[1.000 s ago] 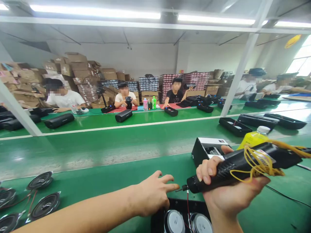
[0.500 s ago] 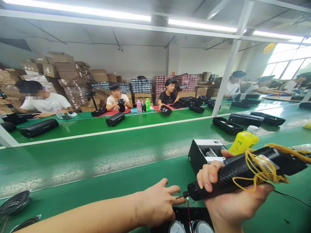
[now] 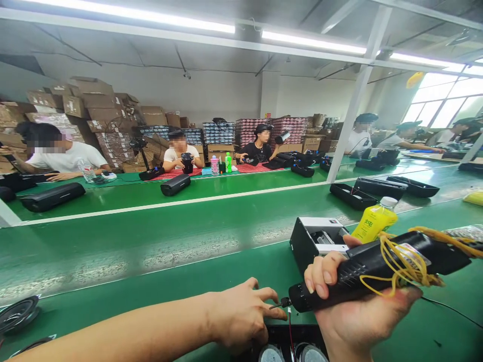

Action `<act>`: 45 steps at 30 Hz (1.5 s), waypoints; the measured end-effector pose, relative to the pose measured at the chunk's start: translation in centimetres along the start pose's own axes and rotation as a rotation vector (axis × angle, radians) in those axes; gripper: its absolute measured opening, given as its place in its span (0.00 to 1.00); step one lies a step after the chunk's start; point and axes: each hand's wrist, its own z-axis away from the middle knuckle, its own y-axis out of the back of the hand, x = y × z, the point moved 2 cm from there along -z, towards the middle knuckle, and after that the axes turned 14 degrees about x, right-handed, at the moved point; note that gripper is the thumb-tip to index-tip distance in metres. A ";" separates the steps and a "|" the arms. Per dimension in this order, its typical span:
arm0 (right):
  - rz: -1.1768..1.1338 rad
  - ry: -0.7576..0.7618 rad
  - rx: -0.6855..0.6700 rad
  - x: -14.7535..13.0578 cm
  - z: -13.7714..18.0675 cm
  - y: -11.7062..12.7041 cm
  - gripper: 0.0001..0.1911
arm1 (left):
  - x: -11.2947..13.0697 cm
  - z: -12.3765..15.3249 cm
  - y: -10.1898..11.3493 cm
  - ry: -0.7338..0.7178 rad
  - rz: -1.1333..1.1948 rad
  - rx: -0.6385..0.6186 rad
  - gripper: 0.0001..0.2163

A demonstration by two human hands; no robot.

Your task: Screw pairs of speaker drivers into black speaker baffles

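Note:
My right hand [image 3: 358,306] is wrapped round a black electric screwdriver [image 3: 349,276], with a yellow cord looped about its rear. The bit points left, close to the fingertips of my left hand [image 3: 251,306]. That hand's fingers are apart and bent over the edge of a black speaker casing [image 3: 302,331] at the bottom of the view; its lower fingers are partly hidden. Inside the casing are two round silver parts, speaker magnets by their look [image 3: 271,353], and a thin red-and-black wire [image 3: 290,327] with a white connector rises between them. The casing's near part is cut off.
Beyond my right hand stand a black-and-white box [image 3: 302,246] and a yellow bottle [image 3: 373,221]. Loose speaker drivers [image 3: 18,314] lie at the lower left. Black casings [image 3: 175,185] rest along the green line [image 3: 151,236]. Several co-workers sit across it; a white post [image 3: 350,100] rises at right.
The view has shifted slightly. Both my hands and the screwdriver keep nearly the same pose. Across the line, the co-worker in black has drawn a black casing back towards the body.

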 end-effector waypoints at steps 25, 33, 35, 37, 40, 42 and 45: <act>0.000 -0.063 0.164 1.6 0.4 -0.7 0.41 | 1.3 1.0 -3.0 0.151 0.075 0.128 0.14; 0.010 -0.047 0.149 2.5 0.6 -1.0 0.43 | 2.4 -0.5 -5.3 0.444 0.113 -0.041 0.06; -0.001 -0.049 0.152 2.3 0.4 -1.0 0.43 | 2.8 -0.5 -3.9 0.484 0.142 -0.042 0.07; -0.024 -0.053 0.159 1.8 0.0 -0.9 0.42 | 3.3 -0.1 -1.8 0.530 0.189 -0.014 0.08; -0.055 -0.049 0.163 0.6 -0.7 -0.7 0.41 | 4.5 1.6 1.6 0.711 0.269 0.089 0.02; -0.063 -0.036 0.145 -0.7 -0.8 -0.6 0.40 | 5.6 3.4 3.3 0.914 0.351 0.209 0.04; -0.088 -0.033 0.063 -2.9 0.0 -0.5 0.37 | 7.5 6.4 4.0 1.284 0.758 0.606 0.05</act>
